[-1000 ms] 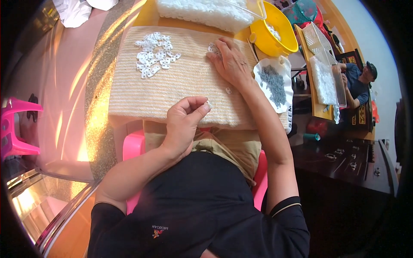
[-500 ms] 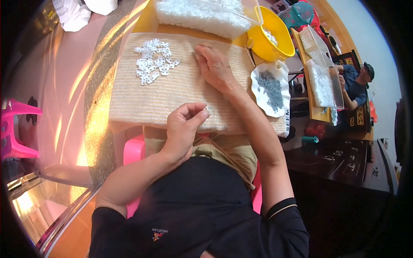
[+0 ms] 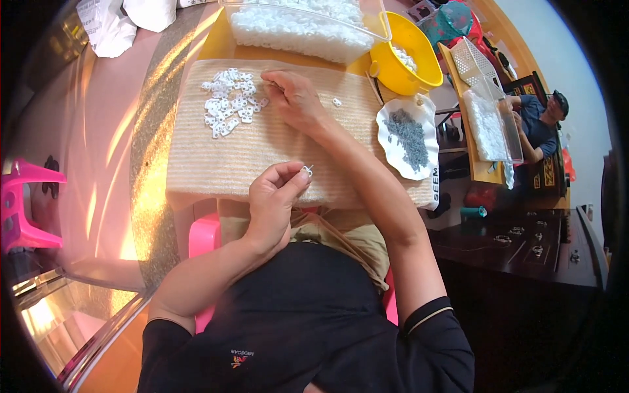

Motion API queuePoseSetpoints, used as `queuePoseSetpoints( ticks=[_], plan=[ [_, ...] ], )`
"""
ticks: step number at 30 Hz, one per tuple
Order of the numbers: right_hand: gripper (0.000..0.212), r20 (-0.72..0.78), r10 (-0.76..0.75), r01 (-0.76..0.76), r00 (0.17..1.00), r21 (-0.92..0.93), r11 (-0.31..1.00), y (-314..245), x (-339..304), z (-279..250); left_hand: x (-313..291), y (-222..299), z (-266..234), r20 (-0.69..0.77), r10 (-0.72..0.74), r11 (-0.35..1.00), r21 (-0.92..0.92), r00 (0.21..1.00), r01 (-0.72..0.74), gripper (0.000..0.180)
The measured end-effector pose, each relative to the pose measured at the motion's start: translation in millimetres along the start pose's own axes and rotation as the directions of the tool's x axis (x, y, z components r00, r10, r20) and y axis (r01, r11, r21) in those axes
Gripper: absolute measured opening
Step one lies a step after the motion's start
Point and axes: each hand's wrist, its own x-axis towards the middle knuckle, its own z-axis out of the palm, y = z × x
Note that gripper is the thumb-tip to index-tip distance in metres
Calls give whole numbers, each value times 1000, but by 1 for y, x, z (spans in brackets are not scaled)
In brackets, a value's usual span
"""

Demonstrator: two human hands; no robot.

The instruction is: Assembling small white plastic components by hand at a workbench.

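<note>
Between the thumb and forefinger of my left hand (image 3: 274, 196) is a small white hook-like piece (image 3: 306, 171), held low over the front of the striped cloth (image 3: 216, 167). My right hand (image 3: 298, 101) is over the cloth farther back, palm down, its fingers loosely bent and apart; nothing shows in them. Its fingertips are just right of a heap of small white plastic pieces with holes (image 3: 230, 105). One single white piece (image 3: 337, 102) lies by itself to the right of that hand. A scalloped white dish (image 3: 388, 145) at the right holds many small grey parts (image 3: 409, 137).
Behind the cloth stands a clear bin (image 3: 308, 25) full of white pieces. A yellow basin (image 3: 422, 62) with white pieces sits at the back right. Another person (image 3: 542, 124) works at a separate table with a clear bin (image 3: 488, 124). A pink stool (image 3: 26, 209) stands at far left.
My right hand has moved left toward the heap, and the single white piece now shows where that hand was. My left hand still pinches its piece, now with the hook shape more visible.
</note>
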Motion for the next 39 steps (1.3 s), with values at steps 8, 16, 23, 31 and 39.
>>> queuePoseSetpoints(
  ticks=[8,16,23,31,39],
  plan=[
    [20,113,383,-372,917,590,716,-5,12,16,-1,1,2,-47,0,1000,-14,999,-1,15],
    [21,40,103,-79,994,-401,913,12,-7,-71,0,3,3,-14,3,1000,-15,1000,-3,15],
    [23,316,363,-159,876,-523,838,4,-11,-98,1,-1,0,-11,6,1000,-1,1000,-6,15],
    [24,452,381,-202,806,-395,896,-16,10,-62,2,-2,0,4,12,1000,17,1000,-12,14],
    [29,481,262,-281,837,-34,959,-19,23,-34,2,-3,1,-5,21,1000,0,1000,-21,14]
  ],
)
